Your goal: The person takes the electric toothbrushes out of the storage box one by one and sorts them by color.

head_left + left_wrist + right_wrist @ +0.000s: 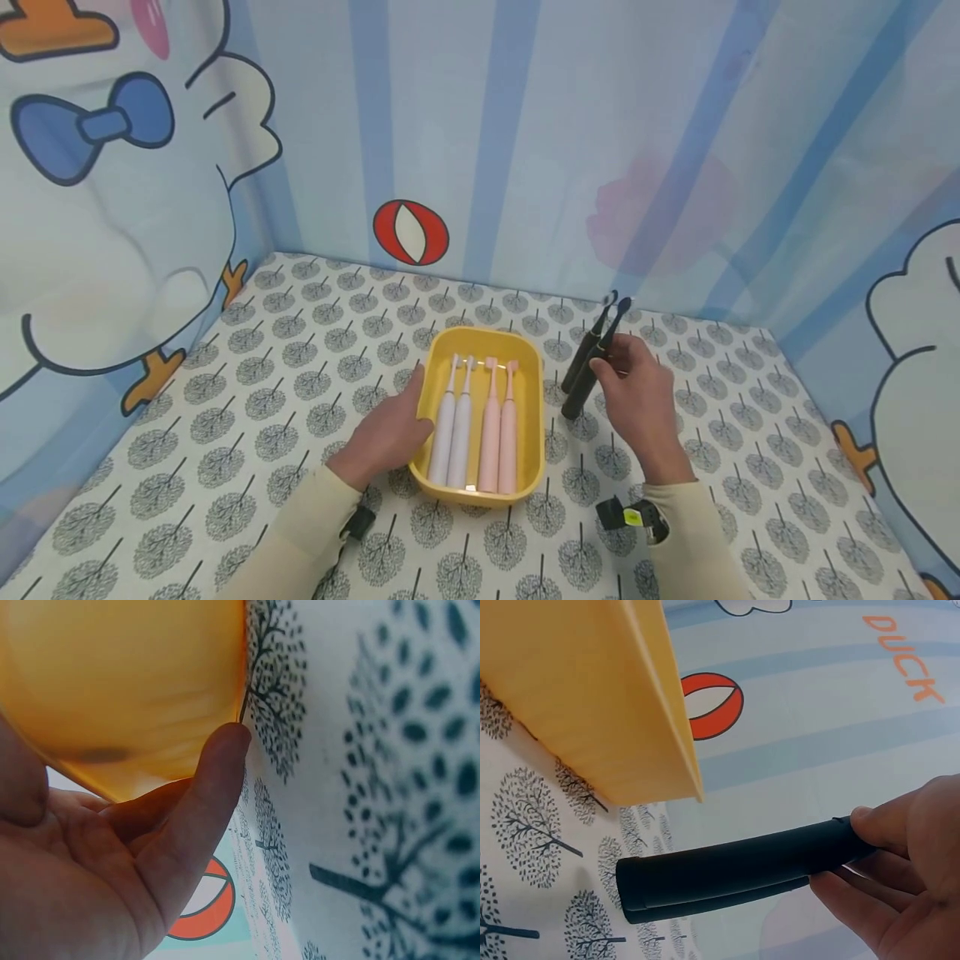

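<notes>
My left hand (390, 432) grips the left side of a yellow plastic tray (480, 335). In the left wrist view its fingers lie along the outer wall. Inside the tray lie two white electric toothbrushes (453, 433) on the left and two pink electric toothbrushes (498, 442) on the right, heads pointing away from me. To the right of the tray, my right hand (639, 400) pinches two black electric toothbrushes (587, 385) side by side, tilted with heads up. The right wrist view shows their handles (735, 866) between thumb and fingers, ends hanging over the cloth.
A white cloth with grey tree prints (300, 400) covers the table. Behind and at both sides hangs a pale blue curtain (450, 125) with cartoon duck prints. Dark straps with small devices (630, 514) sit at both wrists.
</notes>
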A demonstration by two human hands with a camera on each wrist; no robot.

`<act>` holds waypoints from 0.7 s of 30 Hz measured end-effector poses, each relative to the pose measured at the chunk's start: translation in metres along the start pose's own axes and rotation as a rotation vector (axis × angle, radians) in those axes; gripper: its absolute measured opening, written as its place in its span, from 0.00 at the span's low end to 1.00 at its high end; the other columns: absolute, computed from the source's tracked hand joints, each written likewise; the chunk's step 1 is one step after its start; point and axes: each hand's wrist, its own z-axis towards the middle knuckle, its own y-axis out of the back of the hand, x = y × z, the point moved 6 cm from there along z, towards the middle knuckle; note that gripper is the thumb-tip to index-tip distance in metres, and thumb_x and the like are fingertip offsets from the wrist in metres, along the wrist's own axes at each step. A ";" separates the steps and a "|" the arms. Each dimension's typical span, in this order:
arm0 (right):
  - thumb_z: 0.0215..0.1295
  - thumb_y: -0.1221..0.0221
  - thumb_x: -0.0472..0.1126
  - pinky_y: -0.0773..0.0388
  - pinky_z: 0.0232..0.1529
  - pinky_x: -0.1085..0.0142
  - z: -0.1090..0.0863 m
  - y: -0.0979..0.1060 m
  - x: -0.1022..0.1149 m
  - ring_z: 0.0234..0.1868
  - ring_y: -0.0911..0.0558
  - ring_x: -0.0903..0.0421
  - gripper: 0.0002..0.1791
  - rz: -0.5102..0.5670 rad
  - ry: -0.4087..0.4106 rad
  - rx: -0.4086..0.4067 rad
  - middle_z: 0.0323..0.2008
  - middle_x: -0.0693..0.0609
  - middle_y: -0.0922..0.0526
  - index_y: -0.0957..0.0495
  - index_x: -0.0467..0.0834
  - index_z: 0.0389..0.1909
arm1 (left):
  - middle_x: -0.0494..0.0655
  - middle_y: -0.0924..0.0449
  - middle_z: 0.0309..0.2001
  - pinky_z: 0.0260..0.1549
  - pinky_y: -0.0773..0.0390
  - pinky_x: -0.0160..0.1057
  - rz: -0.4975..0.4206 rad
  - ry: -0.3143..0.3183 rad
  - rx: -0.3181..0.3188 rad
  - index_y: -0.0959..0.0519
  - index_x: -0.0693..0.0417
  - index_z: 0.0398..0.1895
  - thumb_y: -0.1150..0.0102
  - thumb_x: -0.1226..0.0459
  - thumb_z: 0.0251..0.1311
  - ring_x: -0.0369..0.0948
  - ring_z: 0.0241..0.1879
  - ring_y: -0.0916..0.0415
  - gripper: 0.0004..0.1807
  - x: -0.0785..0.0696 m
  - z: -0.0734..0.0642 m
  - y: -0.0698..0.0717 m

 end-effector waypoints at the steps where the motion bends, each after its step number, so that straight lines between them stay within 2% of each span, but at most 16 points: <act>1: 0.69 0.43 0.39 0.23 0.48 0.50 0.000 -0.001 0.000 0.49 0.19 0.45 0.19 0.000 -0.002 -0.002 0.49 0.43 0.19 0.29 0.39 0.58 | 0.50 0.26 0.25 0.21 0.27 0.41 -0.002 -0.001 -0.001 0.66 0.51 0.78 0.52 0.65 0.61 0.44 0.19 0.27 0.47 0.000 0.000 0.000; 11: 0.70 0.43 0.40 0.24 0.50 0.50 0.002 -0.009 -0.009 0.52 0.20 0.44 0.21 -0.027 -0.039 0.001 0.53 0.42 0.21 0.31 0.39 0.60 | 0.50 0.27 0.25 0.20 0.26 0.40 0.000 -0.003 -0.002 0.66 0.51 0.78 0.52 0.65 0.61 0.43 0.19 0.27 0.47 0.000 0.000 0.000; 21: 0.69 0.43 0.40 0.25 0.50 0.49 0.003 -0.014 -0.013 0.51 0.20 0.45 0.19 -0.040 -0.047 0.003 0.51 0.43 0.20 0.30 0.40 0.59 | 0.51 0.27 0.24 0.20 0.26 0.41 -0.004 0.012 0.003 0.66 0.51 0.78 0.52 0.65 0.61 0.44 0.19 0.27 0.47 0.001 0.000 0.000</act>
